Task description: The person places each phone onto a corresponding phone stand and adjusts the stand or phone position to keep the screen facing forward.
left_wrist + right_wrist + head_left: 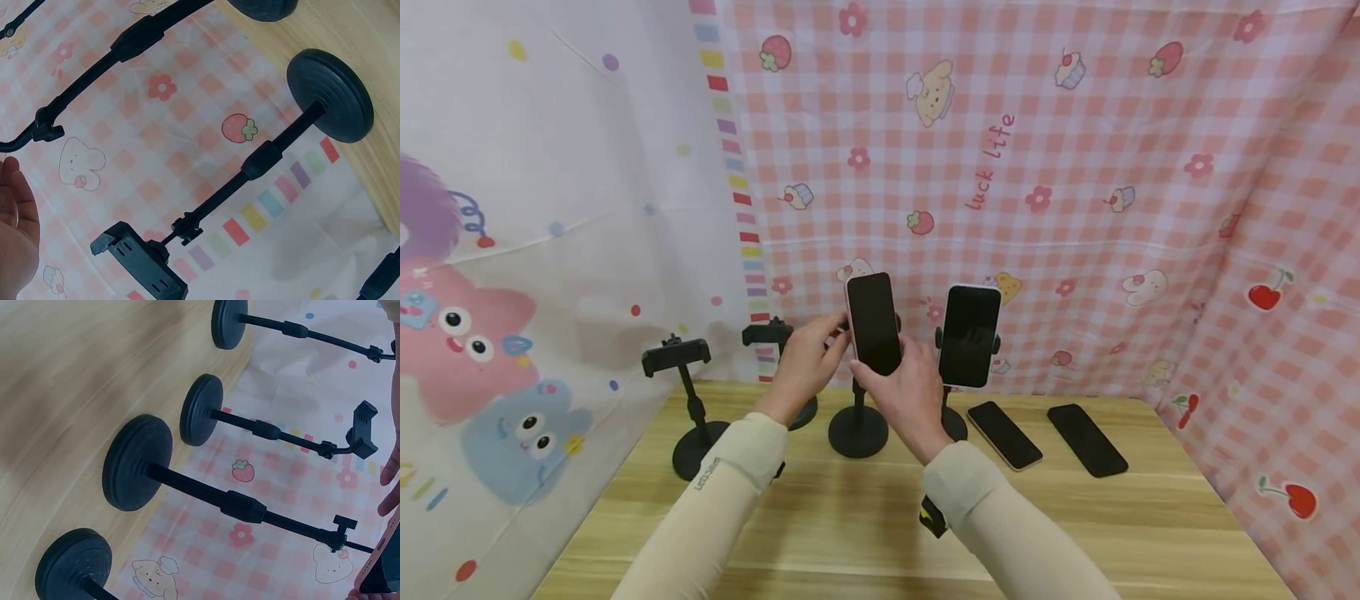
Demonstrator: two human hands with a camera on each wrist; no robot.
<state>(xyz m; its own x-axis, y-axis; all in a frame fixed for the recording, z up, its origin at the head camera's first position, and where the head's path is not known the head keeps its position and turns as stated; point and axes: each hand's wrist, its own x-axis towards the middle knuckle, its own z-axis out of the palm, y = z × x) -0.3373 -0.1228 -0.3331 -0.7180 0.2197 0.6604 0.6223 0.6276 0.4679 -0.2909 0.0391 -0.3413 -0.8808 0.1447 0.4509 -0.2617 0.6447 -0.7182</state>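
Right hand (912, 393) grips phone (872, 318) by lower end, thumb across front; left hand (807, 362) part-curled at opposite edge, hold hidden from us. Stand (858, 435) below hands: we likely do best keeping phone square, pressure even.

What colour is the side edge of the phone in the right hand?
Pale pink; the phone's side edge shows best in the right wrist view.
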